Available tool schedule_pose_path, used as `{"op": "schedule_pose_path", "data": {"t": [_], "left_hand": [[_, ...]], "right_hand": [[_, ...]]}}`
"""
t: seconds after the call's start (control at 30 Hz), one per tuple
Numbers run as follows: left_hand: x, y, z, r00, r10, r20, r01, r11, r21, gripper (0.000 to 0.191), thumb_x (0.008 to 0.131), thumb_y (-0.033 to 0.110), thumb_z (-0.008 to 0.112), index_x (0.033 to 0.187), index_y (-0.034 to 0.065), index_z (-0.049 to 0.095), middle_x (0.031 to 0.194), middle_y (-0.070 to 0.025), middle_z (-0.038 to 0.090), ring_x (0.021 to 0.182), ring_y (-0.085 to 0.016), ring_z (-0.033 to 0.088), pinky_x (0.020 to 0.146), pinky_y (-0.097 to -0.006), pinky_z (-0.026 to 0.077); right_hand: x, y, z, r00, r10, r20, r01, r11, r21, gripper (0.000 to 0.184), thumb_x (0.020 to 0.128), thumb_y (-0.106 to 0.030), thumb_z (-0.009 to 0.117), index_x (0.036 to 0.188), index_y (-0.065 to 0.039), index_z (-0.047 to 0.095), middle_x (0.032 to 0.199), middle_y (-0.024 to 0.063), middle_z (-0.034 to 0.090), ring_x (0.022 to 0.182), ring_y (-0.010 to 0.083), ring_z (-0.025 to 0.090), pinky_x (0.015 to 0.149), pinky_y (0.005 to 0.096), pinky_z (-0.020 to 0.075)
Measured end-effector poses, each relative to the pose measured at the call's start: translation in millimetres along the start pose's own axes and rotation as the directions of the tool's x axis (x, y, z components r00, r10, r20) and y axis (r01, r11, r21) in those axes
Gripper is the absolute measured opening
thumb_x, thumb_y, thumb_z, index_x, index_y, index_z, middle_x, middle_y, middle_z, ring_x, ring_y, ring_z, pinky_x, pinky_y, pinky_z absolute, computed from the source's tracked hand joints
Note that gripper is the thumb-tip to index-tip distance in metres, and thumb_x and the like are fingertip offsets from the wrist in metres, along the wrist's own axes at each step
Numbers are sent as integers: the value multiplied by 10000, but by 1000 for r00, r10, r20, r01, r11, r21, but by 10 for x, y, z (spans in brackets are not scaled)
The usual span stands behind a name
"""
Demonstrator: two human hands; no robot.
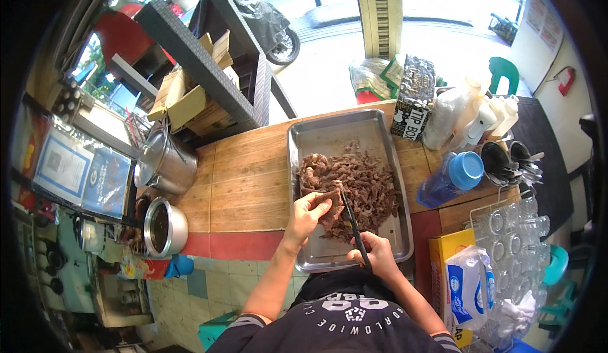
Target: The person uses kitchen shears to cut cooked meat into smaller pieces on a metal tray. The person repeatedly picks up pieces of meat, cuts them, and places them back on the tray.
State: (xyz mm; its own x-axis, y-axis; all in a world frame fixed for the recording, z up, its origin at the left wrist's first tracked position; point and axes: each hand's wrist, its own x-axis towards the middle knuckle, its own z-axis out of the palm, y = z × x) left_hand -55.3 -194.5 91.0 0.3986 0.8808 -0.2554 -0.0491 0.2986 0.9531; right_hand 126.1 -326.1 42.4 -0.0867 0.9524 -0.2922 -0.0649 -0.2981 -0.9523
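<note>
A rectangular metal tray (401,205) lies before me, its near edge close to my body. Many small pieces of brown cooked meat (373,177) are heaped in its middle. Over the heap, my left hand (306,215) pinches a larger flat slice of meat (334,210) between thumb and fingers. My right hand (378,254) grips a long, dark, narrow tool (352,220) near the tray's front edge. The tool's far end meets the right side of the slice. Whether it is a knife or scissors cannot be told.
A lidded steel pot (173,163) and an open pot of dark liquid (178,227) stand left. To the right are a tip box (412,101), a blue-lidded container (449,179), squeeze bottles (503,115), cutlery holders (496,163) and a rack of glasses (510,239). A wooden table (247,182) supports the tray.
</note>
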Motion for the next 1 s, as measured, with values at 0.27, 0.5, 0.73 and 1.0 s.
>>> {"op": "schedule_pose_path", "data": {"t": [0.27, 0.5, 0.73, 1.0], "left_hand": [[36, -35, -25, 999, -31, 30, 24, 978, 208, 145, 959, 116, 636, 1028, -5, 679, 896, -18, 692, 758, -69, 600, 679, -236, 497], [20, 83, -11, 997, -53, 64, 46, 993, 109, 151, 947, 122, 661, 998, -16, 696, 854, 3, 682, 766, -45, 563, 682, -220, 472], [-16, 150, 28, 979, -154, 134, 123, 969, 212, 180, 952, 126, 654, 1063, -8, 700, 844, -15, 694, 690, -42, 572, 579, -203, 436], [16, 111, -47, 999, -34, 12, 31, 976, 216, 176, 863, 141, 771, 933, -14, 728, 803, -1, 690, 679, -43, 572, 612, -213, 469]], "right_hand": [[42, 4, -38, 984, -180, 22, 180, 961, -211, 635, 757, -455, 841, 1103, 13, 587, 743, -21, 559, 649, 54, 485, 557, 224, 377], [-34, -25, -46, 997, -79, -14, 75, 980, -187, 527, 769, -361, 852, 1026, 30, 610, 659, -39, 510, 624, 39, 438, 538, 224, 353], [9, 51, -37, 987, -162, -11, 159, 978, -137, 551, 773, -390, 846, 1037, 27, 602, 674, -46, 520, 605, 35, 456, 523, 222, 359], [-29, 60, -118, 986, -145, 84, 158, 971, -181, 658, 758, -521, 814, 1132, -21, 605, 695, -21, 546, 627, 96, 515, 565, 258, 405]]}}
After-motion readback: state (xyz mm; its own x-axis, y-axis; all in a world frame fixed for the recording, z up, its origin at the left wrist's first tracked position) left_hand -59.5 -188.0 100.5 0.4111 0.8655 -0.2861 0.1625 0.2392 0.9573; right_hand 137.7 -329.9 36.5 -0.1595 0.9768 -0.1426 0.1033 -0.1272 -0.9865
